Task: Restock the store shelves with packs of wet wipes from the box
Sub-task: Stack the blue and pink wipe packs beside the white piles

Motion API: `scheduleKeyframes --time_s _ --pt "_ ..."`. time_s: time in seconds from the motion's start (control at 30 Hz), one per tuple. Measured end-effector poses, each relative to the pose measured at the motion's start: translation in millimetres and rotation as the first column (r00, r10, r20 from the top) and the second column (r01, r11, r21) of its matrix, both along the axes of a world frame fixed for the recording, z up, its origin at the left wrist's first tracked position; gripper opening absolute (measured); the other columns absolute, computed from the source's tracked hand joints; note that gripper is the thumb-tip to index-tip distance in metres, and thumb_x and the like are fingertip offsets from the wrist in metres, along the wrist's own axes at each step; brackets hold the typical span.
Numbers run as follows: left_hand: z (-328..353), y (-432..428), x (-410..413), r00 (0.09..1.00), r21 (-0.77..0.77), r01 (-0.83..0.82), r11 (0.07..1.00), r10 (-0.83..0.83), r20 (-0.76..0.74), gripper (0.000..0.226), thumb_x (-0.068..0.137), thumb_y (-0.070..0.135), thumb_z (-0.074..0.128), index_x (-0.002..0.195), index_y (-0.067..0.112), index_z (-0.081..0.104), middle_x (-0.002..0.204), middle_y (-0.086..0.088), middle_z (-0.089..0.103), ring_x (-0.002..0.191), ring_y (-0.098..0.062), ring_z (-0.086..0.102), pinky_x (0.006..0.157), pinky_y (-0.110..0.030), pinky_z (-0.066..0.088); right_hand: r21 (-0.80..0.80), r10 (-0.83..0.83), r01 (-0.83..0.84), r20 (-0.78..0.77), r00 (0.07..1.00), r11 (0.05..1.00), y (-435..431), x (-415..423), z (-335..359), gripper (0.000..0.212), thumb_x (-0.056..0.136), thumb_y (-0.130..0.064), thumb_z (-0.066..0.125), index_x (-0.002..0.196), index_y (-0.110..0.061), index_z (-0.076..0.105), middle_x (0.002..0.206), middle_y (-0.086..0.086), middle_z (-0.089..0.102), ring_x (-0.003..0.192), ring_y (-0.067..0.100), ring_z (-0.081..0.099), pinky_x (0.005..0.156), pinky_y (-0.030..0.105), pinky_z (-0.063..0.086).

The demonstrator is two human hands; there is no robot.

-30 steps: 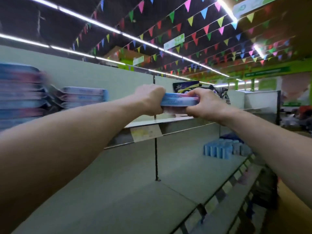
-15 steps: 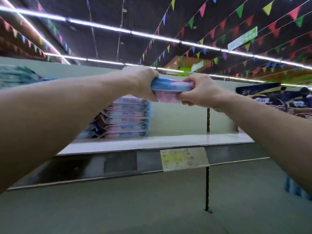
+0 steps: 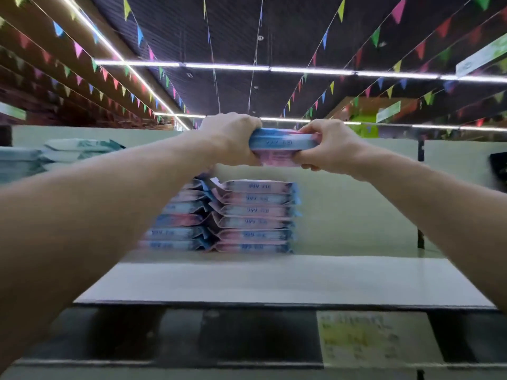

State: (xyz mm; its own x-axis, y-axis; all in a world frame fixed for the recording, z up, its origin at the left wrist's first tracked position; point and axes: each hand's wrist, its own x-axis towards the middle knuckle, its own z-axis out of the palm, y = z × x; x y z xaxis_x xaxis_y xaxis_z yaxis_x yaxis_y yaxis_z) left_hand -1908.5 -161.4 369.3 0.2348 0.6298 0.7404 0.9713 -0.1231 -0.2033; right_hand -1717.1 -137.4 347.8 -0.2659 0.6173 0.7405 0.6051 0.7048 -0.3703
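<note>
Partly stocked so far: a stack (image 3: 255,215) is already built on the shelf (image 3: 274,278), with another stack just beside it. Wet wipes packs (image 3: 282,144) are gripped at both ends by the left hand (image 3: 233,138) and right hand (image 3: 326,146), directly above that stack, not yet set down.

Price label (image 3: 365,338) print and stacked packs (image 3: 255,215) are blurred unreadable.

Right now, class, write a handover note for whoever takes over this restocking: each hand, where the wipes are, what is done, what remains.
Left hand and right hand each grip one end of the held wipes, in the air above the right stack.
The left stack stands close beside it on the shelf.
Done: two stacks built.
Left: probably lower the held wipes onto the right stack, then fetch more. The box is out of view.
</note>
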Motion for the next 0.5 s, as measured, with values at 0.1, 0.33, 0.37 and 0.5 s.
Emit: scheduleKeyframes --time_s 0.1,0.33,0.37,0.5 --pt "0 10 -4 0.999 -0.111 -0.013 0.994 0.018 0.049 0.038 0.078 0.037 0.074 0.110 0.025 0.057 0.090 0.008 0.057 0.085 -0.017 0.056 0.071 -0.030 0.042 -0.042 0.018 -0.017 0.027 0.999 0.999 12 -13 -3 0.037 0.079 -0.014 0.074 0.113 -0.016 0.060 0.082 0.001 0.064 0.070 0.017 0.064 0.067 0.027 0.056" --pt "-1 18 -17 0.975 -0.486 0.111 0.867 0.001 0.223 0.047 0.082 0.032 0.071 0.122 0.021 0.050 0.103 -0.002 0.063 0.073 -0.014 0.064 0.062 -0.024 0.054 -0.089 -0.041 0.056 0.156 0.987 0.994 34 -27 -11 0.045 0.083 -0.009 0.067 0.126 -0.018 0.058 0.102 -0.003 0.062 0.090 0.013 0.056 0.074 0.021 0.042" --pt "3 17 -18 0.978 -0.491 0.100 0.866 0.004 0.207 0.042 0.083 0.034 0.069 0.119 0.020 0.052 0.098 -0.002 0.065 0.064 -0.011 0.063 0.055 -0.022 0.051 -0.142 -0.010 0.034 0.163 0.987 0.989 34 -27 -10 0.044 0.083 -0.011 0.067 0.126 -0.020 0.058 0.101 -0.004 0.062 0.090 0.013 0.057 0.073 0.021 0.044" --pt "5 22 -22 0.987 -0.448 -0.015 0.894 0.084 0.134 0.031 0.083 0.021 0.067 0.112 0.016 0.058 0.080 -0.002 0.064 0.050 -0.012 0.056 0.049 -0.023 0.044 -0.299 0.105 -0.057 0.149 0.983 0.953 31 -26 -6 0.032 0.088 -0.024 0.064 0.119 -0.028 0.056 0.100 -0.006 0.061 0.087 0.009 0.056 0.068 0.022 0.046"
